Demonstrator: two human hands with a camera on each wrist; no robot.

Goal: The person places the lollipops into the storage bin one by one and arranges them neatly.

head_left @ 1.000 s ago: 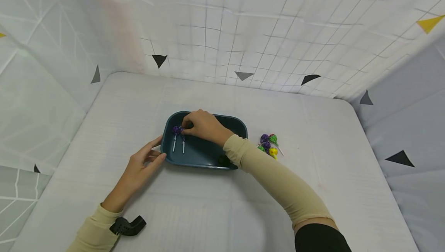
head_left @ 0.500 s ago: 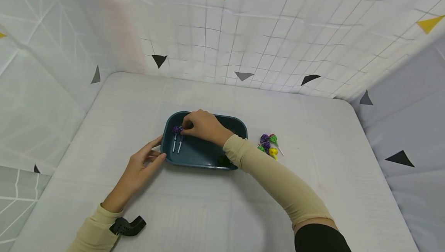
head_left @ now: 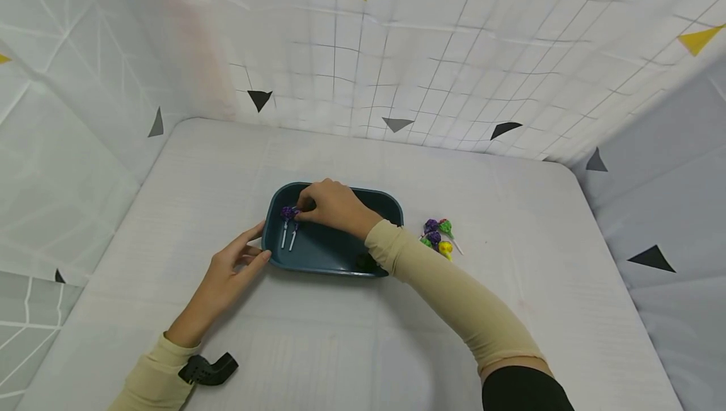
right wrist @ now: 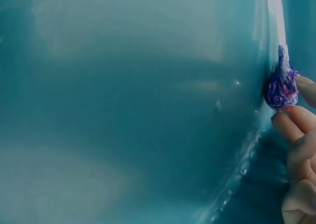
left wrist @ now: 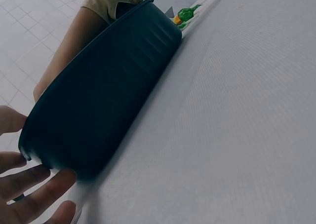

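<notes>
Fingertips of the right hand pinch the head of a purple-wrapped lollipop inside the tray, near its left end; they hide part of that head, and the right wrist view cuts off the stick's far end. A second purple lollipop lies just beside it, nearer the tray's left wall, both sticks pointing toward the tray's near edge. By the tray's near right corner, a dark green thing is partly covered by the right sleeve and too dim to make out.

The left hand has its fingers and thumb parted, touching the tray's left end without curling round it.

Just off the tray's right edge, lollipops overlap on the table: two purple, a yellow one, a green-and-red one and a mostly hidden green one. White sheet stretches from them to the table's right edge, and from the tray to the far edge, giving room on both sides.

The tray is smooth and glossy, with rounded corners and a lipped rim; the wrappers look crinkled, the sticks thin and white.
</notes>
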